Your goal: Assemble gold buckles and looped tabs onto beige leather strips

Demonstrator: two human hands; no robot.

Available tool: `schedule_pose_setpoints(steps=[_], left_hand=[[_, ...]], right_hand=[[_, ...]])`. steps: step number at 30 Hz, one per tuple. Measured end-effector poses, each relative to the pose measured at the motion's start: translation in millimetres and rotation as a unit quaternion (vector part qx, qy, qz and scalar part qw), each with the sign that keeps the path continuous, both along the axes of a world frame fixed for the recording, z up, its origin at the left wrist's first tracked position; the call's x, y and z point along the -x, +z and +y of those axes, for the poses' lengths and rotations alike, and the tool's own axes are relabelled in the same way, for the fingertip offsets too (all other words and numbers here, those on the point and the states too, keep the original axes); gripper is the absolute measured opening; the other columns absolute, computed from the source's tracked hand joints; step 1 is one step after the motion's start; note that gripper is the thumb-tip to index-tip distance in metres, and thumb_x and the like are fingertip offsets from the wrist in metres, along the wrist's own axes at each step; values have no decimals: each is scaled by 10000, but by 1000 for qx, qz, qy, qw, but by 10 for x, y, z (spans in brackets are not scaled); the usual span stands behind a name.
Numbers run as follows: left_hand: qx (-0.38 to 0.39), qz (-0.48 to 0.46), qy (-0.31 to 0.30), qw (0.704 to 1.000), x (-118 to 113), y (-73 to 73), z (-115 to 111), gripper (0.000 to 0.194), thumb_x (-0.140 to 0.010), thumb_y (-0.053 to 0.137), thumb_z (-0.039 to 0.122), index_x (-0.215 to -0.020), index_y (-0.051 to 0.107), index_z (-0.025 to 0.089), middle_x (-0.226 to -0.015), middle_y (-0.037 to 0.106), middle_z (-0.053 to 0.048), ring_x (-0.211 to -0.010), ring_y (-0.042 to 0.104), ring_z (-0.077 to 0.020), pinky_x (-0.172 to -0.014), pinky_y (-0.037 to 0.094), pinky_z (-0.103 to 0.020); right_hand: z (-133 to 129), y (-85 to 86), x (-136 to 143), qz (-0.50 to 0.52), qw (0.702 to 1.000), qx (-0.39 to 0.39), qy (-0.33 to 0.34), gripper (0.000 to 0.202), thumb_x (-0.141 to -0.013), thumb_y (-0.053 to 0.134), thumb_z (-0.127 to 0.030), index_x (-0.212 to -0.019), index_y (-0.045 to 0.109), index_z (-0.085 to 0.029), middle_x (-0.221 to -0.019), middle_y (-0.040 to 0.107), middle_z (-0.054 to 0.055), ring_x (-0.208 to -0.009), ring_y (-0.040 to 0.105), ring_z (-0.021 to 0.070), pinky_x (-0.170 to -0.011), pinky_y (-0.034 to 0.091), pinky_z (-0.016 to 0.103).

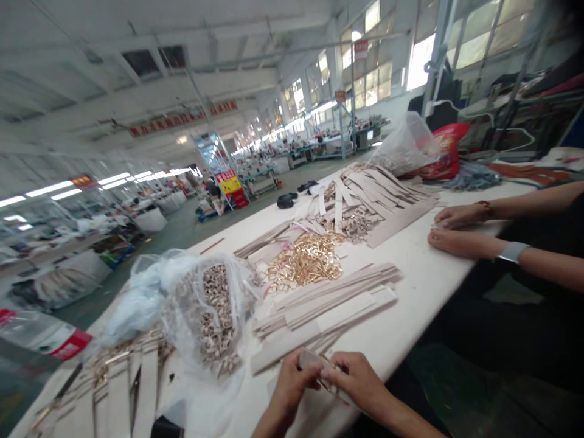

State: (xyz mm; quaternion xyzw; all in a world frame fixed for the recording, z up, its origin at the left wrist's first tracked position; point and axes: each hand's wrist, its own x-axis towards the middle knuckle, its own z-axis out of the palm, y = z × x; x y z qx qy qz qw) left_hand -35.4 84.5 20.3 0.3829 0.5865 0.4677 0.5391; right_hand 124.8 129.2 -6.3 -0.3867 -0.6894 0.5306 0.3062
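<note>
At the near table edge, my left hand [292, 384] and my right hand [358, 380] are close together, fingers closed on one pale grey-beige strap [310, 360]. A thin gold-coloured edge shows by the right fingers; I cannot make out whether it is a buckle. Just beyond my hands lie stacks of flat beige straps [326, 325]. Behind them is a heap of gold metal buckles [314, 258]. To the left, a clear plastic bag [182, 316] stands open with many small beige loops [216, 304] in it.
More straps [114, 389] lie at the lower left, near a bottle with a red label [50, 337]. Farther along the white table [410, 267] are a strap pile [374, 194], a plastic bag [404, 146] and a red bag [451, 146]. A co-worker's hands [460, 228] work at the right.
</note>
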Motion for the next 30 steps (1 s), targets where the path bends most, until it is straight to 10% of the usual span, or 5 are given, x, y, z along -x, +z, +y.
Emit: schedule_pose_setpoints(steps=[9,15,18,30], left_hand=[[63,-224,-92,968,37,0,-162,315,-398,836,287,-631,675,151,-569,619,-31,-474,496,-116,-492,318,-240],[19,-99,4,995,47,-271,-159,400,-363,866,394,-593,634,163,-529,622,-29,-441,498,-131,-465,316,-254],[5,-22,26,999,35,-382,-141,397,-417,842,463,-601,645,171,-476,579,-2,-427,487,-126,-455,359,-261],[11,15,-21,1000,175,-400,-128,473,-448,796,557,-683,705,157,-511,579,-14,-436,473,-113,-450,367,-249]], right_hand=[[-38,-1,-144,26,988,102,117,371,-566,663,-521,-642,641,-159,-570,512,-16,-625,469,147,-576,335,236],[-53,-172,-255,-42,996,31,70,386,-592,664,-505,-803,690,-183,-870,630,51,-861,548,243,-752,413,296],[-51,-179,-180,-23,998,7,58,393,-621,620,-559,-657,653,-170,-683,597,29,-733,544,210,-667,400,274],[-81,-192,-133,-17,998,19,54,394,-640,597,-552,-663,660,-163,-655,595,26,-723,546,213,-644,399,272]])
